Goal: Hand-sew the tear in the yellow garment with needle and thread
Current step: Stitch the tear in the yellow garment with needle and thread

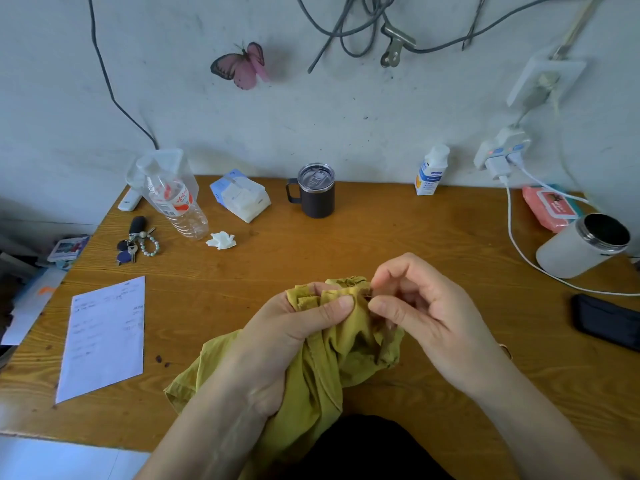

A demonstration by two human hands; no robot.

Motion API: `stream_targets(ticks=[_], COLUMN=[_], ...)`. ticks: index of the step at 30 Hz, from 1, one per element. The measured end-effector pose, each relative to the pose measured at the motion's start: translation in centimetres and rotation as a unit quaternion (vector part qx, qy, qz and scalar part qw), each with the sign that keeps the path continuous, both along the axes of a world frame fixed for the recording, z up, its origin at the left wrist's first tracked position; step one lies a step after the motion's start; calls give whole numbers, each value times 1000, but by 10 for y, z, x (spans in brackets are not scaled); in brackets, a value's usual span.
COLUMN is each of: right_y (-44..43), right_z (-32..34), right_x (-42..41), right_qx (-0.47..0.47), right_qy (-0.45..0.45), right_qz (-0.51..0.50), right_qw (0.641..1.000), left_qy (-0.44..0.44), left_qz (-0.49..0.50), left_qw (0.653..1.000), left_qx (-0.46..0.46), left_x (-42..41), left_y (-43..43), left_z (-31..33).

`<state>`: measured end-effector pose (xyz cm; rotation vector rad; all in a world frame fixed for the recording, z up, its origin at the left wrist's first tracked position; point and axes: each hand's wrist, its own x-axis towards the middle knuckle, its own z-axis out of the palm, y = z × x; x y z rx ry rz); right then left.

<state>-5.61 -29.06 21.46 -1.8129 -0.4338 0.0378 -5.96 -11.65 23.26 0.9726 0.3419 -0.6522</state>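
Left hand [294, 327] and right hand [426, 313] bare; black clothing [363, 448] below.

My head camera looks forward and down, close over my left hand [277, 336] and right hand [434, 318] at six o'clock; wall [346, 126] at twelve.

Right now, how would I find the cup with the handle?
Look at the wooden table and follow its back edge by the wall. Near the middle, right of the tissue pack, stands the dark mug. Unlike the open white cup far right, it has a clear lid and a handle.
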Motion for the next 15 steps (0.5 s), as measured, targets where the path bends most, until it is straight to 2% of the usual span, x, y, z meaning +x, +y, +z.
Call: stream_targets(ticks=[5, 15], right_y=[2, 8], right_z=[-1, -5], right_x=[1, 4], right_qx=[-78, -141], right_qy=[-61, -139], right_qz=[-46, -64], right_qw=[994, 978], left_qy=[-18, -27], left_qz=[4, -4], left_qw=[1000, 1000], left_qx=[7, -1], left_x=[2, 3], left_y=[2, 2], left_z=[0, -4])
